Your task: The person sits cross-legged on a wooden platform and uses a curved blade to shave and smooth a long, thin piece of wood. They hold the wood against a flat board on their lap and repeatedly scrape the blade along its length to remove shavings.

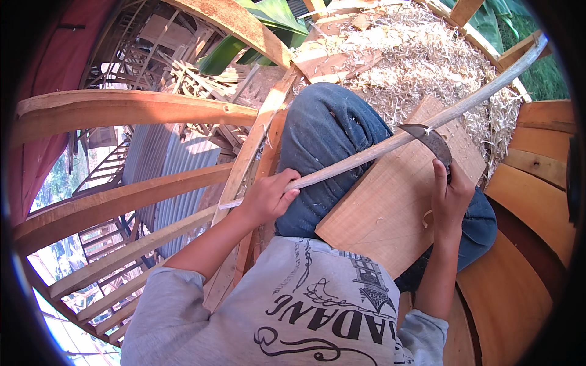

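Note:
A long pale wooden stick [366, 152] runs slantwise across my lap, from low on the left up to the far right. My left hand [271, 194] is closed around it near its thin lower end, which pokes out past the wrist. In my right hand [450, 186] is a sickle [432, 141], its dark curved blade lying against the stick near its middle. The sickle's handle is mostly hidden by my fingers. Beneath the stick, a flat wooden board [390, 213] rests tilted across my legs, with a curled shaving on it.
Wood shavings [421, 55] lie heaped beyond my knees. Curved timber beams [140, 108] form an open frame on the left. Curved planks [531, 210] line the right side. Scrap wood [201, 79] and corrugated sheets [180, 177] lie below the frame.

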